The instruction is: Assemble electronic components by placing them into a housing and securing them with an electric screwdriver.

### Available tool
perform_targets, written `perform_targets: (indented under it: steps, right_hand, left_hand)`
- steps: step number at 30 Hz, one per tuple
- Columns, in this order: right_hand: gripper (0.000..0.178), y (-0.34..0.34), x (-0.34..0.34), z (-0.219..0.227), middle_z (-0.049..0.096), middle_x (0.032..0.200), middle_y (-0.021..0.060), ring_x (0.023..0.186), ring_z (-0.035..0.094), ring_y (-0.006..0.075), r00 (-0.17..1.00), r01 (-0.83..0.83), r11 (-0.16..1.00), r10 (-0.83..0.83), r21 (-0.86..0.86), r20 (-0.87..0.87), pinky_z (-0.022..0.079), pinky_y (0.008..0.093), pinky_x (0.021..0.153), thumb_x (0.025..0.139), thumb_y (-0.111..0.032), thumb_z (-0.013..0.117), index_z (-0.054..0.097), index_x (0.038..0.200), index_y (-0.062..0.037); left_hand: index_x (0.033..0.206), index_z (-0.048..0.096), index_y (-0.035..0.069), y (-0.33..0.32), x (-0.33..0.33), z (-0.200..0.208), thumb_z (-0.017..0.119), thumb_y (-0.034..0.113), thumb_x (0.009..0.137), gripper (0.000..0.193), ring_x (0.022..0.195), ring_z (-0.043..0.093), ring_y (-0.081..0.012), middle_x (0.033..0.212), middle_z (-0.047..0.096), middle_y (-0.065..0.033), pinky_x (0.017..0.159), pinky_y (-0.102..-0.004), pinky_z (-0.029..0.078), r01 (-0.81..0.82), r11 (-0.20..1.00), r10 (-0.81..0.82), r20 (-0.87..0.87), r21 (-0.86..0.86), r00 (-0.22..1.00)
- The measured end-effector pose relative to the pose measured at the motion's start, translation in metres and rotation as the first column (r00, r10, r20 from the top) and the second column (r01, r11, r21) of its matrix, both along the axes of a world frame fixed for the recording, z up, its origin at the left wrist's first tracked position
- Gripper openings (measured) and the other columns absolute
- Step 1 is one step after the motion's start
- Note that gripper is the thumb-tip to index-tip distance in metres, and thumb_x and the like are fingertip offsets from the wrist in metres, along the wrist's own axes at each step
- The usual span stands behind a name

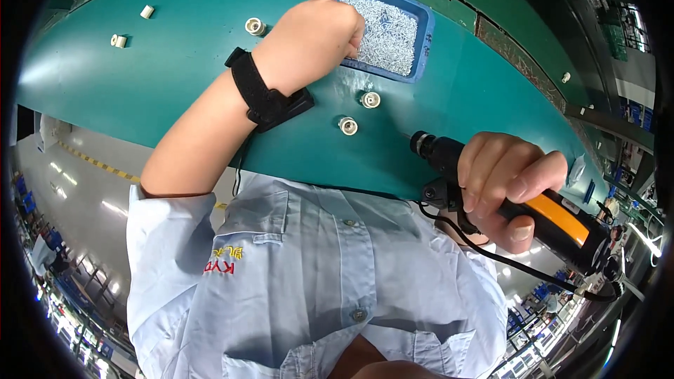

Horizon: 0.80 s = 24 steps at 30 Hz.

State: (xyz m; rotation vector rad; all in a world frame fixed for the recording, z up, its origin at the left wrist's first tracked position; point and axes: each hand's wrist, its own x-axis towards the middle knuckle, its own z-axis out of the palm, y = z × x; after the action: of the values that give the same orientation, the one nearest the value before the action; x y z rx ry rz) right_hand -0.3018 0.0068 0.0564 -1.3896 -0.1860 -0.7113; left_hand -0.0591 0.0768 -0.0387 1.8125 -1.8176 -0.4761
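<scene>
My left hand (pixel 309 42), with a black strap on its wrist, is over the left side of a blue tray (pixel 425 38). Its fingers are curled down at the tray's edge, and what they hold, if anything, is hidden. Many small silvery screws (pixel 386 31) fill the tray. On the right, my right hand (pixel 509 186) is wrapped round a black and orange electric screwdriver (pixel 558 219). Its bit points left, above the table. Left of that bit, two cream cylindrical parts (pixel 347 125) (pixel 370 100) stand with their hollow ends up.
The green table (pixel 295 158) carries another cream part (pixel 255 26) beside my left wrist and two more (pixel 119 41) at the far left. A black cable (pixel 519 264) runs below the screwdriver. A worn green rail (pixel 449 3) borders the far side.
</scene>
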Motion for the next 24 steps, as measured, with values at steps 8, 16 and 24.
perform_targets:
  steps: [8, 16, 24]
  right_hand:
    - [0.032, -0.001, -0.004, -0.004, 0.058, 0.071, 0.0024, 0.059, 0.057, 0.0155, 0.996, 0.089, 0.996, -0.089, -0.009, -0.016, 0.044, 0.0300, 0.057, 0.089, -0.024, 0.069, 0.048, 0.105, -0.0060]
    - [0.034, 0.024, 0.005, 0.014, 0.056, 0.068, 0.0008, 0.057, 0.054, 0.0124, 0.968, 0.246, 0.966, -0.248, 0.082, 0.025, 0.042, 0.0273, 0.055, 0.091, -0.031, 0.064, 0.048, 0.107, -0.0073]
    - [0.034, 0.027, 0.013, 0.007, 0.058, 0.069, -0.0004, 0.060, 0.057, 0.0095, 0.971, 0.043, 0.997, -0.055, 0.058, 0.232, 0.045, 0.0217, 0.057, 0.091, -0.035, 0.064, 0.050, 0.106, -0.0071]
  left_hand:
    - [0.082, 0.070, 0.004, 0.004, -0.001, -0.008, 0.066, 0.009, 0.081, 0.006, 0.083, 0.064, -0.0328, 0.082, 0.067, -0.0120, 0.073, -0.0398, 0.052, -0.185, 0.948, 0.168, -0.088, -0.259, 0.982]
    - [0.093, 0.070, 0.005, 0.027, -0.017, 0.016, 0.072, 0.002, 0.079, 0.014, 0.080, 0.063, -0.0263, 0.085, 0.065, -0.0093, 0.070, -0.0336, 0.051, -0.177, 0.930, 0.153, -0.097, -0.324, 0.983]
    - [0.083, 0.071, 0.008, 0.091, -0.070, 0.020, 0.076, 0.006, 0.074, 0.010, 0.077, 0.059, -0.0251, 0.081, 0.063, -0.0035, 0.070, -0.0357, 0.048, -0.168, 0.975, 0.064, -0.543, -0.144, 0.837]
